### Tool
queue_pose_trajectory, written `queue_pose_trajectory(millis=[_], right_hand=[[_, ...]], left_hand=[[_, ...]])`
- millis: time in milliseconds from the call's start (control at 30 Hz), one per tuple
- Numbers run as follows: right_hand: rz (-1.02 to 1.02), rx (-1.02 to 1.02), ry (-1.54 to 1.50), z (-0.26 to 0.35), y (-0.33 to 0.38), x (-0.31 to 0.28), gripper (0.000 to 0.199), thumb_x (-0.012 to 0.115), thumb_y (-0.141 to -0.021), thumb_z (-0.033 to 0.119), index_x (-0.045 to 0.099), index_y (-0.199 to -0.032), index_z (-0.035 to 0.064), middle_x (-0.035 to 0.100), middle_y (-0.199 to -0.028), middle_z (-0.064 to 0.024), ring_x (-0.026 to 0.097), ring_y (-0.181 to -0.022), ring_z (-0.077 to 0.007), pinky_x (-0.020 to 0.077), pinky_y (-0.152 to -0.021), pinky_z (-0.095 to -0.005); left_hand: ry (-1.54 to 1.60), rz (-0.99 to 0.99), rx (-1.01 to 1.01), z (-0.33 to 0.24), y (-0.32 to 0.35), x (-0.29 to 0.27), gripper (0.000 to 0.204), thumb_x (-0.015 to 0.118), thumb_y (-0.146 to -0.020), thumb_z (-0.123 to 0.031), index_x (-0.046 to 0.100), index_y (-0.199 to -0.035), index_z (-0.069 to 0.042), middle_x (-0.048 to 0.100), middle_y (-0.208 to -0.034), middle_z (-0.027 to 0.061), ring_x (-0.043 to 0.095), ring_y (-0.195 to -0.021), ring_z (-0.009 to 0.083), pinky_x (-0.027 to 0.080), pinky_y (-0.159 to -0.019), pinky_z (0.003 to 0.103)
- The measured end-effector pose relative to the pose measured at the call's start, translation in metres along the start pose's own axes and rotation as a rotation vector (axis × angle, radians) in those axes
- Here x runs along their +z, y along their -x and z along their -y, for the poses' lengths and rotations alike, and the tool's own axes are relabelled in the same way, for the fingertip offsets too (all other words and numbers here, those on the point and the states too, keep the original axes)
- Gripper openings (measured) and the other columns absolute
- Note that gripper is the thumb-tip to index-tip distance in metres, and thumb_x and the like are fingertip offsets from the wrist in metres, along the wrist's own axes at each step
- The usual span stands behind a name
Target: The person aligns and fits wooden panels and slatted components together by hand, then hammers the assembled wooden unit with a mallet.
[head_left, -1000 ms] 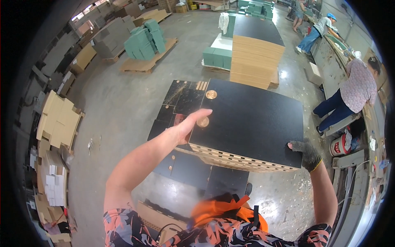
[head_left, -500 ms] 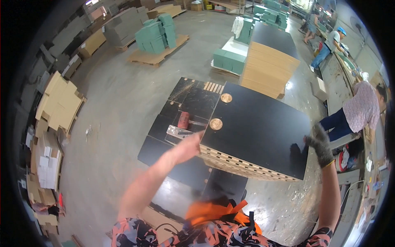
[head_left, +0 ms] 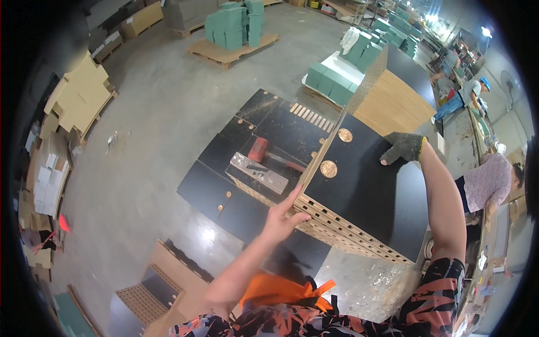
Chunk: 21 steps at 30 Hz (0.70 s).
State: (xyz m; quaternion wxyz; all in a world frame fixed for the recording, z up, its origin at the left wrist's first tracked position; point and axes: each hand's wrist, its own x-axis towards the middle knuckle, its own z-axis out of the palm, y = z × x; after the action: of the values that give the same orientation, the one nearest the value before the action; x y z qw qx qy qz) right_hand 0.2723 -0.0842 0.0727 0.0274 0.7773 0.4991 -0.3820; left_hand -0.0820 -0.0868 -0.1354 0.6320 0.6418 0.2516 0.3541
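A stack of black-faced panels stands before me, its pale front edges [head_left: 351, 236] lined with small dark slots. The top panel [head_left: 365, 182] carries two round wood-coloured discs [head_left: 328, 168] near its left edge. My bare left hand [head_left: 283, 218] touches the stack's near left corner, index finger stretched along the side and thumb apart. Over the far right part of the top panel lies my right hand [head_left: 405, 149] in a dark grey glove, fingers spread and somewhat bent. Left of the stack, a red-headed mallet [head_left: 258, 150] rests beside a pale, stained bar [head_left: 258, 173] on lower black panels.
Behind stands a taller cardboard-coloured stack [head_left: 387, 101] with a black top. Green blocks [head_left: 233, 28] sit on a pallet at the far left. People work along a bench on the right, one in a patterned shirt [head_left: 488, 178]. Slotted panels [head_left: 149, 303] lie at lower left.
My right hand has moved from the right edge onto the far part of the top panel. My left hand's fingers have spread at the corner. The view has shifted, showing more of the mallet.
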Motion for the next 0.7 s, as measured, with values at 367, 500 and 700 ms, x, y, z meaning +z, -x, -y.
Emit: queue_pose_trajectory(millis=[367, 500, 700], right_hand=[[-0.019, -0.123, 0.161, 0.014, -0.003, 0.004, 0.078, 0.084, -0.06, 0.043, 0.061, -0.12, -0.0006, 0.066, -0.111, -0.0139, 0.059, -0.106, -0.0247, 0.0444, -0.091, -0.0349], [0.004, -0.039, 0.108, -0.015, 0.004, 0.003, 0.078, 0.083, -0.059, 0.044, 0.061, -0.12, 0.0, 0.065, -0.114, -0.015, 0.058, -0.109, -0.027, 0.043, -0.094, -0.0365], [-0.77, -0.152, -0.043, -0.02, 0.048, 0.033, 0.107, 0.077, -0.063, 0.062, 0.041, -0.137, -0.0054, 0.05, -0.134, -0.0249, 0.047, -0.127, -0.0356, 0.036, -0.106, -0.0368]], left_hand=[[-0.14, -0.051, 0.09, -0.002, 0.003, -0.008, 0.068, 0.075, -0.079, -0.005, 0.045, -0.14, -0.004, 0.067, -0.111, 0.0016, 0.056, -0.097, 0.0051, 0.046, -0.091, 0.025], [-0.082, 0.065, -0.106, 0.001, 0.0, 0.003, 0.07, 0.075, -0.077, -0.004, 0.045, -0.14, -0.007, 0.064, -0.116, 0.0069, 0.059, -0.102, 0.0102, 0.046, -0.091, 0.026], [0.329, 0.087, -0.075, 0.013, 0.009, -0.046, 0.041, 0.071, -0.083, -0.024, 0.055, -0.114, -0.002, 0.059, -0.112, 0.0049, 0.053, -0.11, 0.0162, 0.039, -0.1, 0.034]])
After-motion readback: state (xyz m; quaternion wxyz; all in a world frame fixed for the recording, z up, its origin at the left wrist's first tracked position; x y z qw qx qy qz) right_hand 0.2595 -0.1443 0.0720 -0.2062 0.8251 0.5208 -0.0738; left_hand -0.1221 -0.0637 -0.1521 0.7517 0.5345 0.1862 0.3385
